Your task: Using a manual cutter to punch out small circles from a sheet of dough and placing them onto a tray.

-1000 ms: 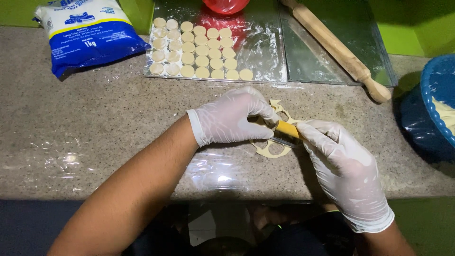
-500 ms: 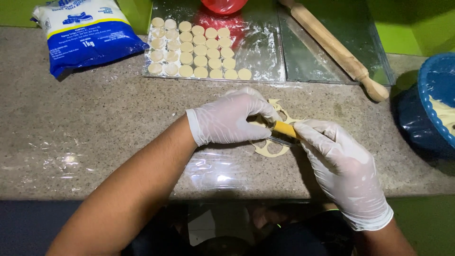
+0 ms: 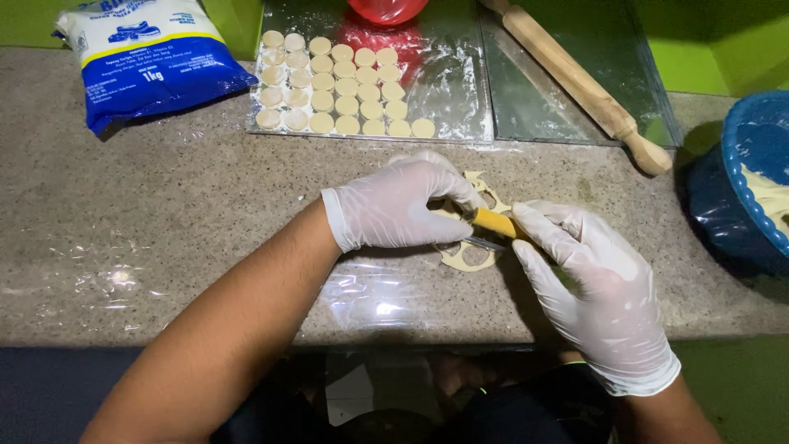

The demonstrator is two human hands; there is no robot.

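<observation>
Counter: speckled stone, grey-brown, matt, fine grain.
Left hand: thin white glove, smooth, faint sheen, wrinkled at the cuff.
Right hand: same white glove, creased over the knuckles.
Yellow tool: smooth, glossy, plastic by its look.
Dough scrap: pale, soft, matt.
Dough discs: pale, matt, floury.
Clear sheet: shiny plastic film, dusted white.
Rolling pin: bare wood, smooth, dull.
Flour bag: glossy plastic, blue and white.
Blue basket: hard plastic, glossy.
</observation>
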